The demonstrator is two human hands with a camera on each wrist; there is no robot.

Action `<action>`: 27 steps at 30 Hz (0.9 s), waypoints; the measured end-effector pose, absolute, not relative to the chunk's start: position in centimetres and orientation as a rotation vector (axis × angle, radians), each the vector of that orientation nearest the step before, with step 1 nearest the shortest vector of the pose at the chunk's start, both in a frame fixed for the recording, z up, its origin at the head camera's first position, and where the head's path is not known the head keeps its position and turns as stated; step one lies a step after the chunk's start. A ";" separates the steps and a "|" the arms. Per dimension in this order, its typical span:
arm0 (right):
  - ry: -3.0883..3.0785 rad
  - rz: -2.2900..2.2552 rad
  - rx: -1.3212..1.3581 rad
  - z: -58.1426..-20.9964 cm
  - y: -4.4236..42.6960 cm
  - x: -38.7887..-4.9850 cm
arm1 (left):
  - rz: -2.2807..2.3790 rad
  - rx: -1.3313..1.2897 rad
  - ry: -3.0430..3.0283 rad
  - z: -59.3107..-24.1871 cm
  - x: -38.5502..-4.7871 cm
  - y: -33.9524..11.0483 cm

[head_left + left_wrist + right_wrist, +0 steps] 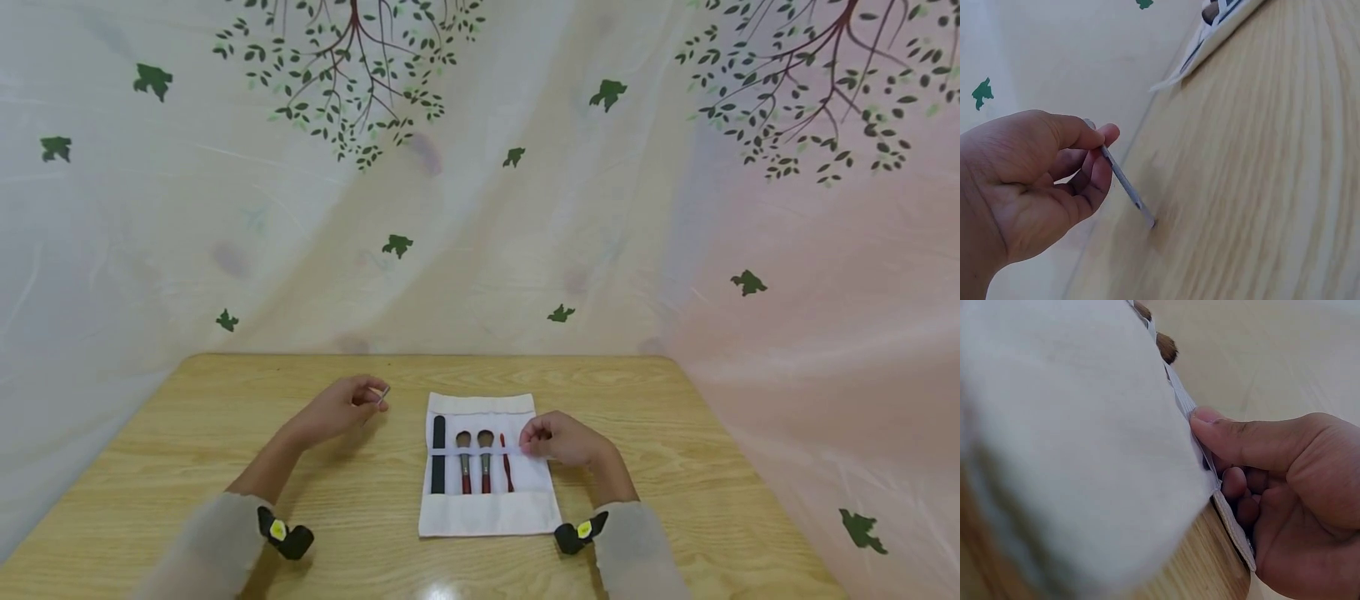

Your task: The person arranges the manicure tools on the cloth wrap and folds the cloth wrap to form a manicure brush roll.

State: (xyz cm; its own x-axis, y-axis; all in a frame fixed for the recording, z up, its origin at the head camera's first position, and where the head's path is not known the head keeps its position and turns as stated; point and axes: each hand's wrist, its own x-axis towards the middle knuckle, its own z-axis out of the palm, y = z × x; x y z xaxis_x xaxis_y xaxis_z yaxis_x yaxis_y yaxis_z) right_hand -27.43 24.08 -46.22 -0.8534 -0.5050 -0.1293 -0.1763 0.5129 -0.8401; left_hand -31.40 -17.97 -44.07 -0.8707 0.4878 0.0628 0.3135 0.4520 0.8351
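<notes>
My left hand (348,408) is raised over the table left of a white cloth brush roll (491,515). Between thumb and fingertips it pinches a thin silver metal tool (1126,184) with a flat end, pointing down toward the wood. My right hand (566,437) is at the roll's right side, its thumb and finger pinching the white elastic band (1180,394). Under this band lie a black flat bar with rounded ends (438,467), two brown-haired makeup brushes with red handles (486,479), and a slender red tool (507,471). The right hand's other fingers are partly hidden.
The roll lies open on a light wooden table (360,517). Behind the table hangs a pale curtain (465,292) printed with branches and green leaves or birds. Black wrist cameras (300,542) are on both sleeves.
</notes>
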 end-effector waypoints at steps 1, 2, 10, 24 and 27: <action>2.398 -1.275 -0.565 -46.2 24.1 -27.4 | 1.402 0.702 2.516 -44.0 -31.5 -17.7; 2.396 -1.277 -0.565 -46.1 24.0 -27.4 | 1.421 0.697 2.523 -43.8 -31.7 -17.3; 2.391 -1.284 -0.544 -46.0 24.0 -27.3 | 1.554 0.696 2.544 -42.0 -32.9 -14.9; 2.404 -1.261 -0.542 -46.4 24.1 -27.6 | 1.647 0.708 2.517 -39.6 -34.1 -10.4; 2.397 -1.269 -0.548 -46.6 24.1 -27.6 | 1.666 0.719 2.491 -39.6 -34.4 -9.5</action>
State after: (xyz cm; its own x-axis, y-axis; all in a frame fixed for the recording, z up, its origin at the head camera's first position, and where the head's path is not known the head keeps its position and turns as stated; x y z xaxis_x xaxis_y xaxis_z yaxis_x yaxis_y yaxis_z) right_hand -27.65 24.13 -46.55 -0.8551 -0.4988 -0.1416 -0.1632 0.5181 -0.8396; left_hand -34.35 -9.50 -39.58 -0.8895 0.4091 0.2036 0.3444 0.3074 0.8871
